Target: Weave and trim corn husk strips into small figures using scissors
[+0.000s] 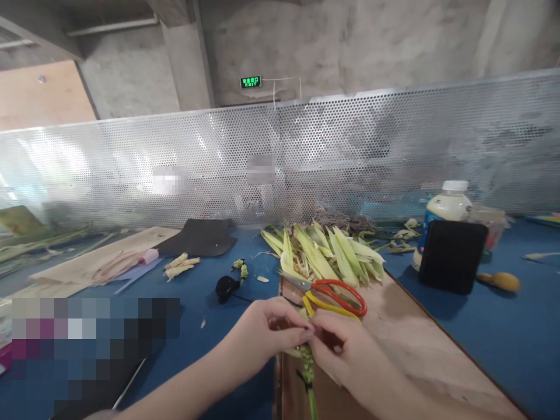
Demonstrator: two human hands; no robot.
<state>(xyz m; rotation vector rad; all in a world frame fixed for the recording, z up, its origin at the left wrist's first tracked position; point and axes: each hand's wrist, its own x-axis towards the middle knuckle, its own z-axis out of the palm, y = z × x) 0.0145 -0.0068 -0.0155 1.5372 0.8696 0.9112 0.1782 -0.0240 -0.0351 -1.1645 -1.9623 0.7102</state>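
Observation:
My left hand (pixel 269 329) and my right hand (pixel 345 347) meet over the near end of a wooden board, both with fingers pinched together. Between their fingertips is the upper end of a green braided husk strand (pixel 308 367). The strand hangs down toward me, bound with something black lower along it. Just beyond my fingers lie scissors (pixel 341 294) with one red and one yellow handle. Behind them is a heap of pale green corn husks (pixel 330 254). My fingers partly cover the strand's top.
The wooden board (pixel 420 344) runs along the blue table (pixel 520 315). Right of it stand a black upright panel (pixel 452 256), a white-capped bottle (pixel 452 201) and a brown gourd-like object (pixel 503 282). A black spool-like item (pixel 226 288) lies left; a perforated metal screen (pixel 350 146) rises behind.

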